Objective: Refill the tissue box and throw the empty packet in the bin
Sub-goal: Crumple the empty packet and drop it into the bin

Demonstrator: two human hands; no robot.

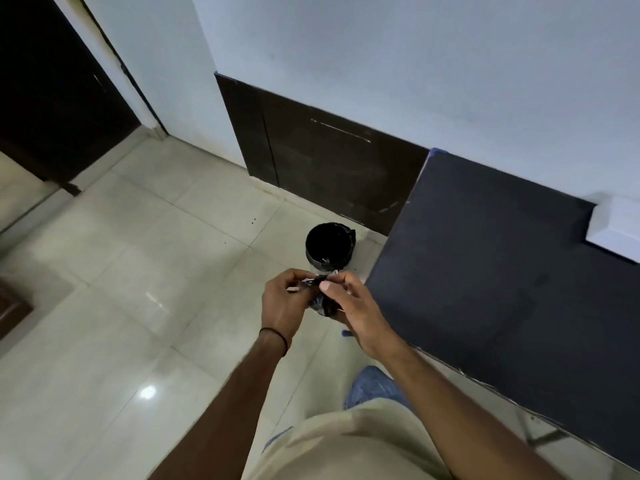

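Your left hand [282, 299] and right hand [349, 306] fingers pinch the crumpled packet [320, 299] at frame centre; it looks light, soft, slippery.

Hidden and cut off around the hands

The crumpled packet [320, 299] is mostly covered by the left hand [282, 303] and right hand [356, 313]; its print is unreadable. Beyond the hands, the bin's [329, 247] inside is black. Right of them, the worktop [502, 271] and a white box [616, 230] run off the picture's edge.
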